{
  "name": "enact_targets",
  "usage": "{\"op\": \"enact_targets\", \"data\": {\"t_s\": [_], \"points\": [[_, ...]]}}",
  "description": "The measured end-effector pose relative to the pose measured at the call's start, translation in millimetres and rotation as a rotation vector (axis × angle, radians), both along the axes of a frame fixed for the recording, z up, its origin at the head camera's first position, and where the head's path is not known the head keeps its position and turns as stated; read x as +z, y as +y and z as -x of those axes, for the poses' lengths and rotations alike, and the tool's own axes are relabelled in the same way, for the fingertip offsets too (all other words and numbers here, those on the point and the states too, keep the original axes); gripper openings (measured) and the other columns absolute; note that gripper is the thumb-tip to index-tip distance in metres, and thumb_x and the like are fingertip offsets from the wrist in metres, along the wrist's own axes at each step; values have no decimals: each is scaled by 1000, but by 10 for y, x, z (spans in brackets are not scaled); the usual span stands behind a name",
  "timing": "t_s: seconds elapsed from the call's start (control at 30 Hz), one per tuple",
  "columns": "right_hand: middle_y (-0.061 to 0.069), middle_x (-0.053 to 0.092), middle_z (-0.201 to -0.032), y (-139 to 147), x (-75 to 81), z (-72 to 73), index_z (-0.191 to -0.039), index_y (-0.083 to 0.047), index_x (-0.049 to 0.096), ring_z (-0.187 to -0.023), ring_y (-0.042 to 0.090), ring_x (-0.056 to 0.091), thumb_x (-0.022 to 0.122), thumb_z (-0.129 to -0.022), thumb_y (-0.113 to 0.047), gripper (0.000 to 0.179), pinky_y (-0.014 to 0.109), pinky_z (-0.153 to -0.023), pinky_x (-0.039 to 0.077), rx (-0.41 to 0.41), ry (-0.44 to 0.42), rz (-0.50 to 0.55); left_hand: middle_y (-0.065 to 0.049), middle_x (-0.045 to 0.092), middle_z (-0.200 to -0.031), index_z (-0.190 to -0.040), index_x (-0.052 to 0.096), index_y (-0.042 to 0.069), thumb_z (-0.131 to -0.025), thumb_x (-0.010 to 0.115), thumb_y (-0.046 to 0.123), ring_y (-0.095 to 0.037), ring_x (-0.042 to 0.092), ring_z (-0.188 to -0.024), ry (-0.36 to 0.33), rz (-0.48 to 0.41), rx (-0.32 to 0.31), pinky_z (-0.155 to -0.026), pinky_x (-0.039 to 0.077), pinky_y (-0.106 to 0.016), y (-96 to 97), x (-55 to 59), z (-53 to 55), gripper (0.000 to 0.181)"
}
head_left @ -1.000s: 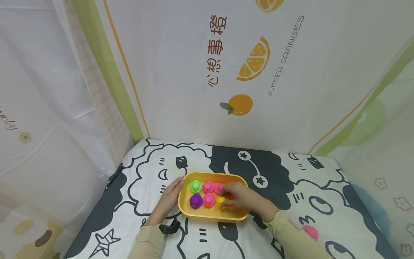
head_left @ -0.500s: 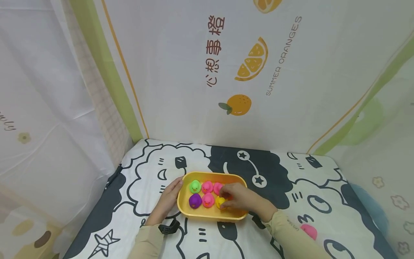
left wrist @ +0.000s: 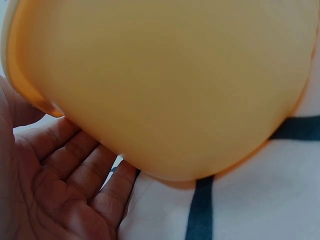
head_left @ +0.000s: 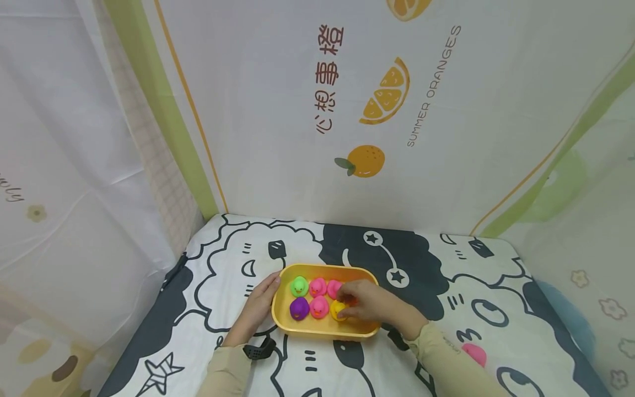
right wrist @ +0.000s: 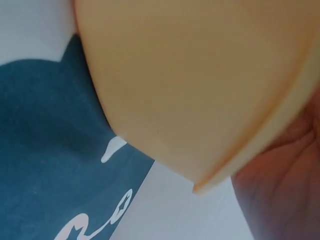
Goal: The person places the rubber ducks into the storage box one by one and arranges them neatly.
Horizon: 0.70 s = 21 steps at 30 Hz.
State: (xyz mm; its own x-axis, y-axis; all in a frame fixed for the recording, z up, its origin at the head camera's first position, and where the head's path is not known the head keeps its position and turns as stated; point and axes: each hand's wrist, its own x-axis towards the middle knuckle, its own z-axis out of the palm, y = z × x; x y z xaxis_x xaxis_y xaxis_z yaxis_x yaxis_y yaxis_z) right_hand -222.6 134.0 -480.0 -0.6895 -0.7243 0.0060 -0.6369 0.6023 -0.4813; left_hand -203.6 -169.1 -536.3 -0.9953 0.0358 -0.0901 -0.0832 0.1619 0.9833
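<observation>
A yellow oblong plastic tray [head_left: 317, 334] lies on the patterned cloth in the head view, with small rubber ducks inside. My left hand [head_left: 262, 302] grips its left end, thumb at the rim and fingers along the outer wall, as the left wrist view shows. Over the tray's right part, my right hand [head_left: 366, 301] pinches a yellow duck [head_left: 338, 310] between thumb and fingers. Beside it sit a pink duck [head_left: 319, 307] and a purple duck [head_left: 299, 309]. Behind are a green duck [head_left: 299, 286], a pink duck [head_left: 317, 287] and another pink one [head_left: 334, 288], partly hidden by my fingers.
The cloth [head_left: 238, 248] under the tray carries black-and-white cartoon drawings. White printed curtains [head_left: 278, 110] enclose the back and both sides. A dark, thin object [head_left: 175, 270] lies at the cloth's left edge.
The yellow duck has shifted and turned slightly under my right fingers. My left hand and the tray stay nearly where they were.
</observation>
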Motion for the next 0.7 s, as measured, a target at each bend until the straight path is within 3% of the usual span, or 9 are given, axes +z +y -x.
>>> {"op": "enact_targets", "data": {"t_s": [0.37, 0.7], "points": [[-8, 72, -101, 108, 143, -54, -110, -12, 73, -95, 9, 66, 81, -86, -33, 33, 27, -87, 58, -57, 13, 20, -6, 50, -151, -144, 56, 17, -106, 46, 46, -31, 37, -145, 7, -7, -5, -118, 29, -55, 0, -1, 7, 49], [-5, 72, -101, 273, 117, -112, -107, -14, 71, -97, 9, 67, 78, -90, -32, 26, 26, -88, 58, -73, 24, 72, -6, 48, -152, -145, 55, 17, -105, 46, 47, -31, 35, -146, 7, 2, -1, -120, 25, -56, -5, -6, -2, 51]]}}
